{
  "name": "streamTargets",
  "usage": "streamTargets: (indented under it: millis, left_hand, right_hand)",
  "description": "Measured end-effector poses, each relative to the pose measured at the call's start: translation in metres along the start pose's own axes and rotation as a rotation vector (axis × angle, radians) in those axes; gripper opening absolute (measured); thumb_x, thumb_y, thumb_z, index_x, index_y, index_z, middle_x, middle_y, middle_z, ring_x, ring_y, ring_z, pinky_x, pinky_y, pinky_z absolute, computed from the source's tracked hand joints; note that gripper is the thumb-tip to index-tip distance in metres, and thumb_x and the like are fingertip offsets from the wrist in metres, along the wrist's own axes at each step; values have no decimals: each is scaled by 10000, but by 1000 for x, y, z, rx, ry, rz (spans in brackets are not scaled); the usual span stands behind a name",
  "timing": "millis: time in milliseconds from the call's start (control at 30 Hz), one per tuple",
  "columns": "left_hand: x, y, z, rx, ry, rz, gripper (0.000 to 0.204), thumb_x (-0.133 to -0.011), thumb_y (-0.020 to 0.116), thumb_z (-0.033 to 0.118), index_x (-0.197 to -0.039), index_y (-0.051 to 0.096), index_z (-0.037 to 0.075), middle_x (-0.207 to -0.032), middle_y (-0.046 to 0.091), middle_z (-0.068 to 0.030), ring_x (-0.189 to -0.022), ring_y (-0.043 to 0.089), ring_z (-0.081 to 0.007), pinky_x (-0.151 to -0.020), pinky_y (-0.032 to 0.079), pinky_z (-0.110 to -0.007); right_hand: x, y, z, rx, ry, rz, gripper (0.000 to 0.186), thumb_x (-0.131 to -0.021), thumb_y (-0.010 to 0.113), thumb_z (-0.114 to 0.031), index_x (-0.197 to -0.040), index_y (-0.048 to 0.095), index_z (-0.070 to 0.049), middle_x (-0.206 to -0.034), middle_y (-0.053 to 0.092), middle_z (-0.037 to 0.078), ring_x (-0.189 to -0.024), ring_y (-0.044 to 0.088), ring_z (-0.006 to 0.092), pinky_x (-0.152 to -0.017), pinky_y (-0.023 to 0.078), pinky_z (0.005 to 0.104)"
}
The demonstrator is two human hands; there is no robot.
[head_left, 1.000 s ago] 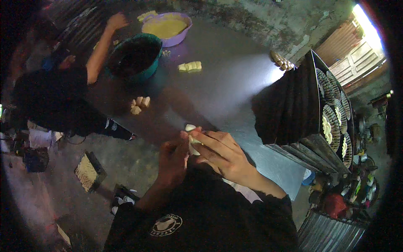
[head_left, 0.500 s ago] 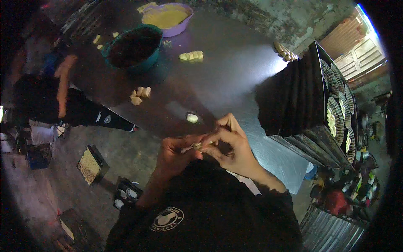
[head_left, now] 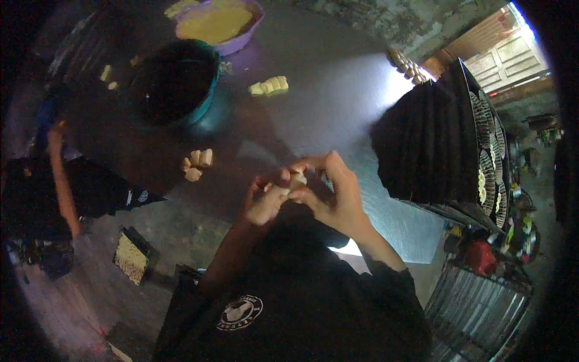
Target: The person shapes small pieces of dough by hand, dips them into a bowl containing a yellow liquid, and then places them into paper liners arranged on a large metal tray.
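Close in front of my body, over the near edge of the metal table (head_left: 325,114), both my hands are raised together. A small pale lump of dough (head_left: 297,180) is pinched between their fingertips. My left hand (head_left: 263,202) grips it from the left, its fingers curled and partly blurred. From the other side my right hand (head_left: 339,190) closes thumb and fingers on the same lump. Fingers cover much of its shape. Left of my hands lie several tan dough pieces (head_left: 198,164). Farther back rests a short row of cream dough pieces (head_left: 268,86).
A teal basin (head_left: 208,99) with dark contents and a purple bowl (head_left: 244,43) of yellow mass stand far left. Stacked dark trays (head_left: 422,151) rise at the right. Another person's forearm (head_left: 62,175) shows at the left. A tray of small pale pieces (head_left: 131,259) sits lower left.
The pale round piece seen on the table is no longer visible there. My hands have risen slightly, and a pale lump now shows between them. The view has shifted a little.
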State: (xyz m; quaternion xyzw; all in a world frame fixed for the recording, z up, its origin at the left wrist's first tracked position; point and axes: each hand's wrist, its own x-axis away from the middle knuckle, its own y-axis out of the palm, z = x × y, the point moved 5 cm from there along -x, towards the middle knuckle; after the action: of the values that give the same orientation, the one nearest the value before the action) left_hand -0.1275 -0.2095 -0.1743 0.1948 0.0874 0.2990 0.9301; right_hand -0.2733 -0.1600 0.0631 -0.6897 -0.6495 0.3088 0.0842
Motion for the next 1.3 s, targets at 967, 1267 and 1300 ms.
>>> streamTargets:
  millis: [967,1267,1300]
  left_hand:
    - [49,8,76,-1029,-31,513,289,-957,688,281,-1129,702,50,-1053,673,-147,-785,669,-249,-668,546,-378]
    - [88,84,82,-991,-200,691,286,-965,676,238,-1178,696,49,-1078,675,-154,-849,686,-256,-736,555,-374]
    - [89,91,74,-975,-197,695,280,-966,673,226,-1183,696,50,-1086,677,-153,-865,689,-257,-750,555,-380]
  right_hand:
    - [-192,107,343,684,102,8,432,-744,795,-225,-1105,636,-49,-1078,698,154,-918,650,394,-814,527,488]
    - [-92,60,312,-149,470,508,536,-786,813,-135,-1190,477,-30,-1036,666,126,-942,648,250,-848,520,383]
    - [-64,51,311,-218,477,478,475,-802,789,-96,-1174,504,-21,-1045,667,120,-950,642,235,-863,514,366]
